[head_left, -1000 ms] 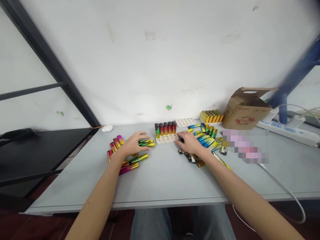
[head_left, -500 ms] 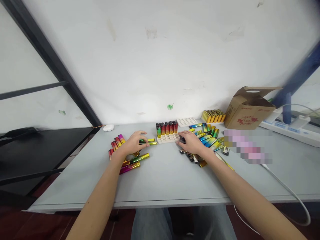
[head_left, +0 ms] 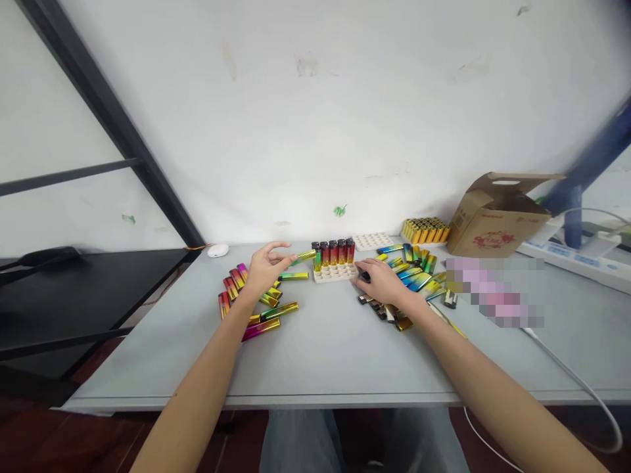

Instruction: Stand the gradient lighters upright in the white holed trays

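My left hand (head_left: 267,266) is raised off the table, its thumb and fingers pinching a shiny yellow-green lighter (head_left: 304,257) that points right towards the white tray (head_left: 338,272). Upright lighters with black tops and red bodies (head_left: 336,252) fill the tray's back part, with a green one at the left end; its front holes are bare. At the tray's right edge, my right hand (head_left: 379,281) is closed around a dark-topped piece (head_left: 363,276), seemingly a lighter, mostly hidden by the fingers. Loose lighters (head_left: 261,328) lie below my left hand, and a blue-yellow pile (head_left: 411,279) surrounds my right.
Behind stand a second white tray (head_left: 371,242) with bare holes and a block of upright yellow lighters (head_left: 426,230). A cardboard box (head_left: 497,226), a power strip (head_left: 586,259) and a white cable (head_left: 566,364) are on the right. A white case (head_left: 218,250) lies back left.
My left hand has picked up a yellow-green lighter from the left pile and lifted it towards the tray. My right hand stays at the tray's right edge.
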A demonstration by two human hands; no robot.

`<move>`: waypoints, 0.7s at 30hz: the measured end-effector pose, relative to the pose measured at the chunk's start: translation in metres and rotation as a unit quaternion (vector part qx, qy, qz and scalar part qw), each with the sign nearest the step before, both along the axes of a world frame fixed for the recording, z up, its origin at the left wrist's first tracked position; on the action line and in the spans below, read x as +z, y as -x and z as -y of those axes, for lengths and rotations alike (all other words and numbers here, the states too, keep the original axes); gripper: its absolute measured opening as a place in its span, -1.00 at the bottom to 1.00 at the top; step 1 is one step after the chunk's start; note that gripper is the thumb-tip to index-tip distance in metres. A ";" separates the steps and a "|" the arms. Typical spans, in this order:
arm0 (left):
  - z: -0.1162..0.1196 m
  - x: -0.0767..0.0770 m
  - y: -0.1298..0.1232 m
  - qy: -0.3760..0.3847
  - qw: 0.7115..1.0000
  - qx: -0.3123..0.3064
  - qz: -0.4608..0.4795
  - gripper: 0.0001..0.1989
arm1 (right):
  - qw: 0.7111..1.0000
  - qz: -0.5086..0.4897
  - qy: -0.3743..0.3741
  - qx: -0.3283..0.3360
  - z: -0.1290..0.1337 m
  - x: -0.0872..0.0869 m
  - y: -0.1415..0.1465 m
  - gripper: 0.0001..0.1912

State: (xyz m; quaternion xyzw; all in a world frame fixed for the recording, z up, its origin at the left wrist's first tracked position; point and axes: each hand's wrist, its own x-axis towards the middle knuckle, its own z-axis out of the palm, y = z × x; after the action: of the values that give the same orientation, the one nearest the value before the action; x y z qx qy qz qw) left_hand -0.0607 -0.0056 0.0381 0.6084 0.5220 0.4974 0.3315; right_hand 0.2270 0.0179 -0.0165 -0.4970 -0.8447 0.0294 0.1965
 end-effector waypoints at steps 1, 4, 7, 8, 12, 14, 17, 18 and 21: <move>0.000 0.000 -0.002 0.007 1.000 0.003 0.027 -0.52 | 1.000 0.000 -0.002 0.001 0.000 0.000 0.000 -0.63; -0.001 -0.001 -0.007 0.028 0.995 -0.003 0.099 -0.43 | 1.000 0.004 -0.002 0.002 0.001 0.001 0.000 -0.65; -0.004 -0.005 -0.009 0.040 0.984 -0.031 0.170 -0.40 | 1.000 0.013 0.005 -0.001 0.001 0.001 0.000 -0.65; -0.005 -0.007 -0.010 0.046 0.978 -0.044 0.196 -0.41 | 1.000 0.015 0.007 -0.001 0.001 0.001 0.000 -0.64; -0.008 -0.016 -0.017 0.074 0.953 -0.078 0.283 -0.56 | 1.000 0.015 0.007 -0.002 0.001 0.000 0.000 -0.62; -0.008 -0.020 -0.023 0.077 0.947 -0.096 0.298 -0.60 | 1.000 0.014 0.005 -0.001 0.000 0.000 0.000 -0.61; -0.003 -0.020 -0.032 0.073 0.939 -0.134 0.308 -0.60 | 1.000 0.010 0.000 0.002 0.000 0.000 0.000 -0.59; 0.000 -0.019 -0.034 0.073 0.937 -0.144 0.310 -0.60 | 1.000 0.009 -0.001 0.002 0.000 0.000 0.000 -0.58; 0.006 -0.016 -0.039 0.090 0.932 -0.168 0.309 -0.64 | 1.000 0.006 -0.001 0.003 0.000 0.001 0.001 -0.61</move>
State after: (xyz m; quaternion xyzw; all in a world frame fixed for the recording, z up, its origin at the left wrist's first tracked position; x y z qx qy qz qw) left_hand -0.0214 -0.0115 0.0223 0.4717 0.3263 0.5486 0.6084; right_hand 0.2263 0.0177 -0.0155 -0.4941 -0.8475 0.0267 0.1920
